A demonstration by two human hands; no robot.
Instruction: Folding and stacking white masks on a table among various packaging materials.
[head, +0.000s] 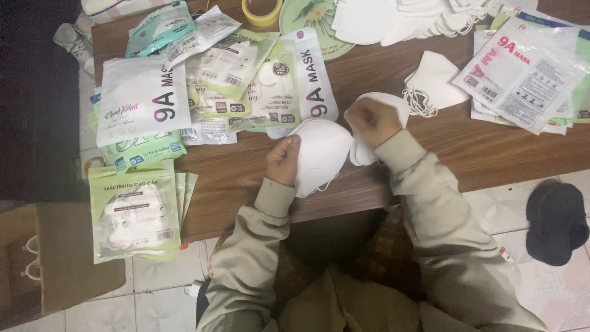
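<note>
left hand point(283, 161) is closed on the left edge of a white mask point(322, 154), thumb on top, fingers curled under. right hand point(372, 121) is a closed fist gripping a second white mask point(387, 104), which overlaps the first at its right edge. both masks sit at the near edge of the brown table point(467, 154), the first hanging partly past that edge.

right of the hands the table is bare wood out to its right end; left of them a short bare strip runs to the packets.

behind the left hand lies a fan of flat packets point(246, 80), white and pale green, rectangular, with barcodes. a large white packet point(141, 98) lies further left. a green packet point(135, 212) overhangs the table's near left corner. at the far right, a stack of white packets point(522, 74) with red and grey print. between that stack and the right hand rests a loose mask point(436, 80). a pile of masks point(405, 18) and a yellow tape roll point(261, 12) sit at the far edge.
</note>
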